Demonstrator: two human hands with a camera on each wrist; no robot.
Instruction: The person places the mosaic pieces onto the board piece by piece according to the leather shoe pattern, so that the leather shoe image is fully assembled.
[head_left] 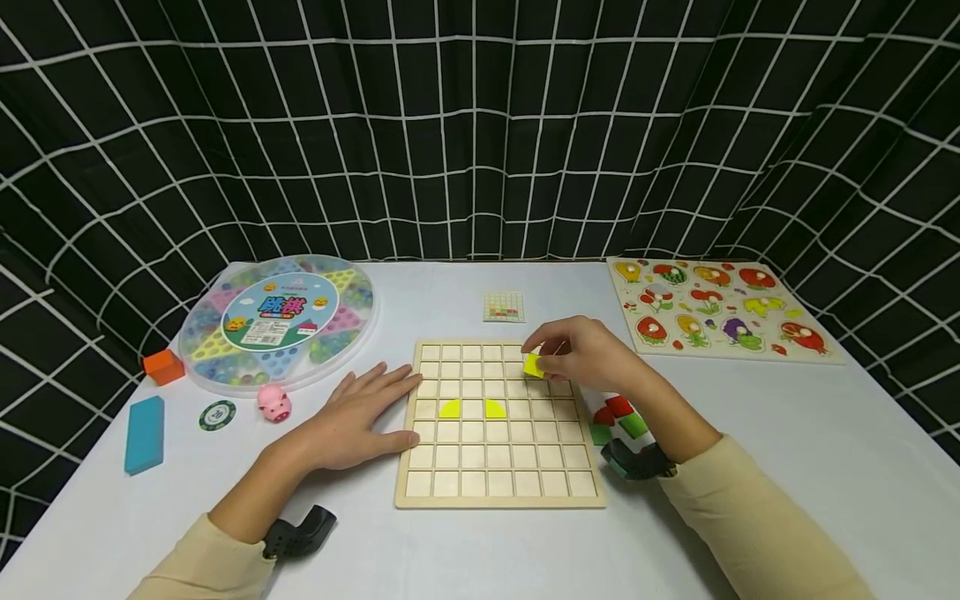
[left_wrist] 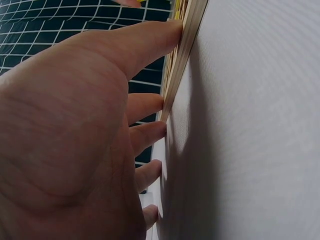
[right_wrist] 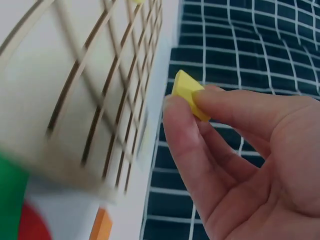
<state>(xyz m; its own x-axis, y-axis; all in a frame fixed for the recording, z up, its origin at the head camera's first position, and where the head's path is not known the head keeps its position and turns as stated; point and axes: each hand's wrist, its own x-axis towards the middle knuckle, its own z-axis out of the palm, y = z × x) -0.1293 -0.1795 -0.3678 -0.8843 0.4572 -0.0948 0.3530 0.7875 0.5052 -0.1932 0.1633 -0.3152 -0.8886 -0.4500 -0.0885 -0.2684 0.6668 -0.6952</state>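
Note:
A wooden board (head_left: pixel 501 502) with a raised square grid lies flat on the white table. Two yellow rounded pieces, a left one (head_left: pixel 450 409) and a right one (head_left: pixel 496 409), sit in separate cells of one row. My right hand (head_left: pixel 588 357) pinches a small yellow block (right_wrist: pixel 187 89) between thumb and fingers, over the board's far right part. In the right wrist view the block shows a flat face and a slanted edge. My left hand (head_left: pixel 358 427) is spread beside the board, its thumb and fingertips touching the left edge.
Loose red and green pieces (head_left: pixel 633 426) lie right of the board, partly behind my right wrist. Behind it is a small pattern card (head_left: pixel 504 307). A fruit puzzle (head_left: pixel 723 304), a round game box (head_left: pixel 352 350), pink pig (head_left: pixel 273 403), chip (head_left: pixel 217 415), orange block (head_left: pixel 162 367) and blue block (head_left: pixel 144 435) surround it.

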